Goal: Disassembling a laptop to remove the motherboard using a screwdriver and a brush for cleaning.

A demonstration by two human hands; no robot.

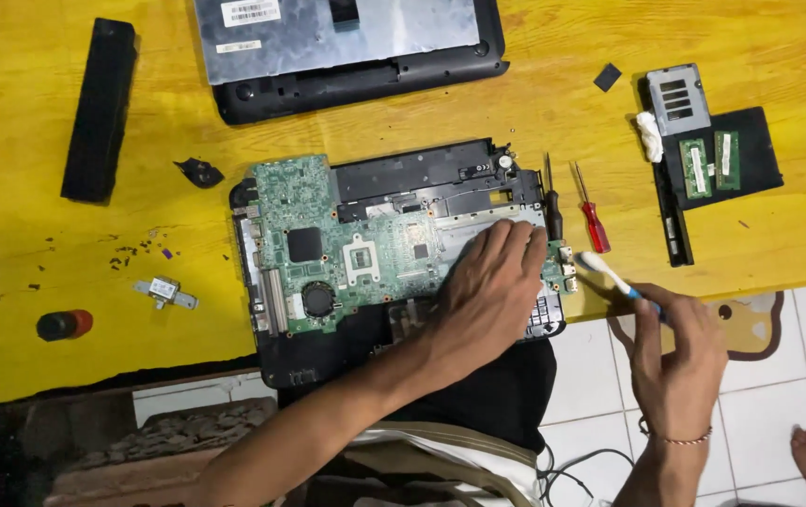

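Worktop (534,75), yellow wood, carries an opened laptop base (328,361) at its near edge; every place below is given from that base. Behind it lies the laptop's lid half (347,56), face down. Far to its left rests a long black battery (100,108). Inside the base sits the green circuit board (328,244), screws out and bare. Left hand (489,291) lies flat and open, pressing the board's right end. Right hand (675,361), just right of the base, grips a white and blue toothbrush (610,274), bristles near the board's right edge. Two screwdrivers (593,221) lie beside that edge. Brushing the board clean appears to be the step in hand; the next stroke likely needs the board held steady and light pressure.
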